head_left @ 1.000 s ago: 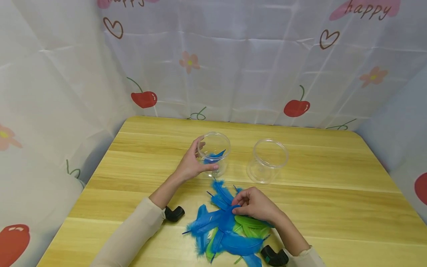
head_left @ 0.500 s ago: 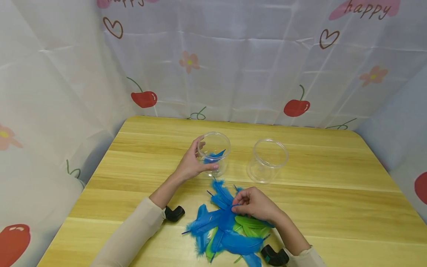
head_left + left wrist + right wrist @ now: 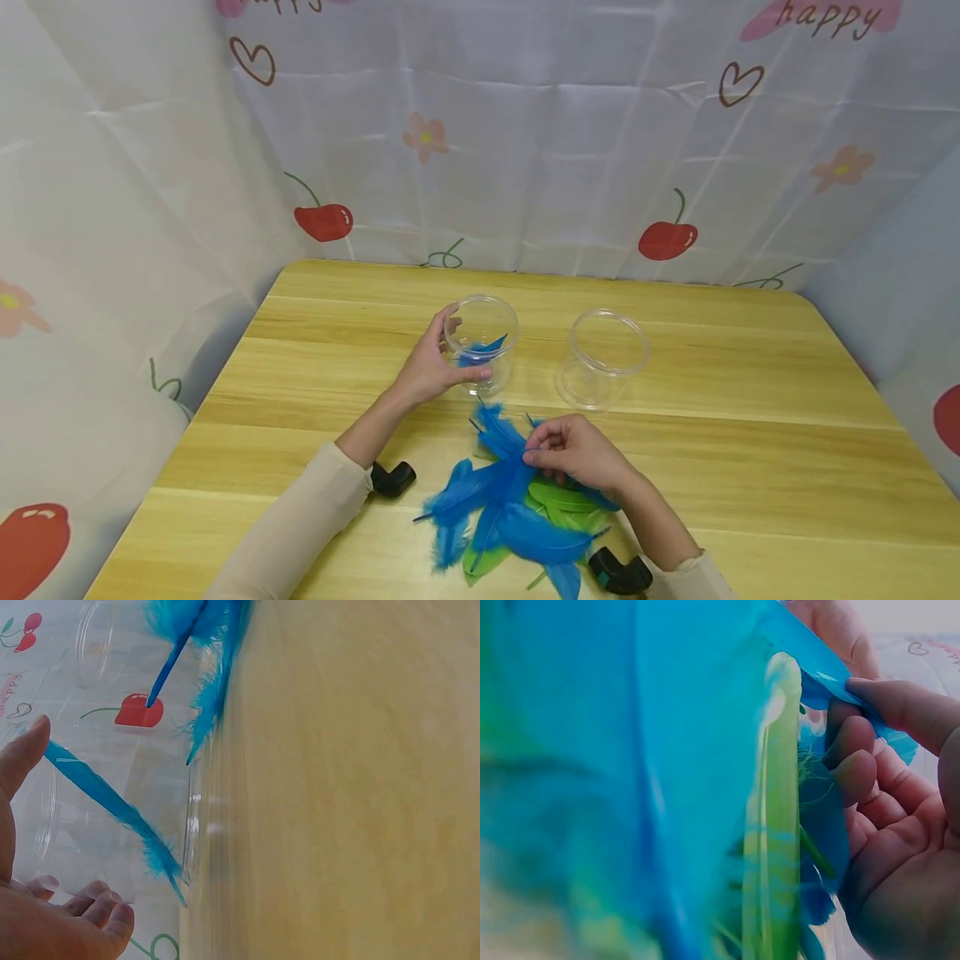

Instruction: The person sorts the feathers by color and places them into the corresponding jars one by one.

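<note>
My left hand (image 3: 432, 364) curls round a clear plastic cup (image 3: 497, 317), thumb at the near side and fingers behind. Inside that cup lies a blue feather (image 3: 101, 791), seen through the wall in the left wrist view. My right hand (image 3: 581, 454) is over the feather pile and pinches a blue feather (image 3: 821, 667) between thumb and fingertips. The pile mixes blue feathers (image 3: 540, 533) with green feathers (image 3: 566, 500), spread on the table in front of me. Blue and green feathers fill much of the right wrist view.
A second clear cup (image 3: 609, 342), with nothing showing inside, stands to the right of the held one. The wooden table (image 3: 750, 467) ends at a printed curtain (image 3: 525, 183). Black wrist devices (image 3: 393, 480) sit at both sleeves.
My right hand has lifted slightly up and away, drawing the pinched blue feather; several pile feathers have shifted with it. The left hand and the cups have stayed in place.
</note>
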{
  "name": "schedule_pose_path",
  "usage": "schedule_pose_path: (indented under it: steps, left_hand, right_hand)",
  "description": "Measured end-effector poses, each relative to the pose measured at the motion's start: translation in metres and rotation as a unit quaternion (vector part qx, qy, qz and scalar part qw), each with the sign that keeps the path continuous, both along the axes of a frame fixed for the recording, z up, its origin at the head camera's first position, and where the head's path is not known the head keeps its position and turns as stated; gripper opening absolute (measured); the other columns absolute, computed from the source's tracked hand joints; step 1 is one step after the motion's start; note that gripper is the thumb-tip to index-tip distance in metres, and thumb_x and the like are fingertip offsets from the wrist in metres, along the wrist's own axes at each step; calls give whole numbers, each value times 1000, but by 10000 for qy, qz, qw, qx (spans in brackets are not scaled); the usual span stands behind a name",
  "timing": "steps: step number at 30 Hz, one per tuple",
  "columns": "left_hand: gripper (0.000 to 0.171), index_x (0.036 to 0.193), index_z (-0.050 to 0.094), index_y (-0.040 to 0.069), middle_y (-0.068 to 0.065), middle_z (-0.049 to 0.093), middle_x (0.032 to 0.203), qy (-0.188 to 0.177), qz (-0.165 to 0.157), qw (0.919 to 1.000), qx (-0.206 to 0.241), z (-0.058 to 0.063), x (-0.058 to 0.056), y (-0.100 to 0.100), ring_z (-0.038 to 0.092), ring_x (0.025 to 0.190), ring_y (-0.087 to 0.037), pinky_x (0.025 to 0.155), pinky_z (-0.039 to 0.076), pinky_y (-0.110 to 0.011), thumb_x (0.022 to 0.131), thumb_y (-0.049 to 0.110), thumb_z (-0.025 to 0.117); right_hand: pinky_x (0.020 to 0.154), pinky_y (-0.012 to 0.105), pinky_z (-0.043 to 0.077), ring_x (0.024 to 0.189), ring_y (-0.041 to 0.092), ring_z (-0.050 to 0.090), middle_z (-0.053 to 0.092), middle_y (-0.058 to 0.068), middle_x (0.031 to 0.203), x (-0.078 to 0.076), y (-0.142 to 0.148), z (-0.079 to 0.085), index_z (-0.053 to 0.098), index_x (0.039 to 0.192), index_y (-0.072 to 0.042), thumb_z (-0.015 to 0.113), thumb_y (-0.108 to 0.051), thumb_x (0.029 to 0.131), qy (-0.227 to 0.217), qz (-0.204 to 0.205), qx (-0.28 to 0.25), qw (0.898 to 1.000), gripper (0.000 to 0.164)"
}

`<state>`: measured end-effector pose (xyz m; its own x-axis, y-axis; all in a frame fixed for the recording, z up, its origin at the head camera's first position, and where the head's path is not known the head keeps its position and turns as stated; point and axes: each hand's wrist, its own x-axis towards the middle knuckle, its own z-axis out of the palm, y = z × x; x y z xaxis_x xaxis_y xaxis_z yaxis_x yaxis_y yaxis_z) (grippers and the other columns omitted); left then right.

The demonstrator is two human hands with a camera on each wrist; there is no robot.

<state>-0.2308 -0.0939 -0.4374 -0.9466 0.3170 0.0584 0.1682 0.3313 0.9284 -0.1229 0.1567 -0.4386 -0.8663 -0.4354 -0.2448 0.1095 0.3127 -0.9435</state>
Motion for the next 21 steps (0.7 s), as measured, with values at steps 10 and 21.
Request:
schedule_pose_path:
  steps: [10, 21]
  left_hand:
    - [106, 156, 21, 23, -16, 35, 154, -12, -23, 10000, 41, 1, 0, 0, 36, 137, -42, 109, 34, -55, 75, 32, 88]
    - [107, 156, 21, 24, -15, 35, 155, -41, 0, 10000, 14, 1, 0, -1, 35, 138, -43, 109, 33, -57, 74, 33, 89]
  right_hand:
    - [54, 26, 49, 61, 13, 55, 62, 5, 71, -1, 2, 1, 66, 96, 7, 69, -11, 94, 126, -427, -261, 9987, 19]
    - [56, 26, 51, 58, 13, 55, 62, 5, 71, -2, 1, 5, 64, 97, 12, 66, -8, 95, 594, -931, -736, 9912, 20]
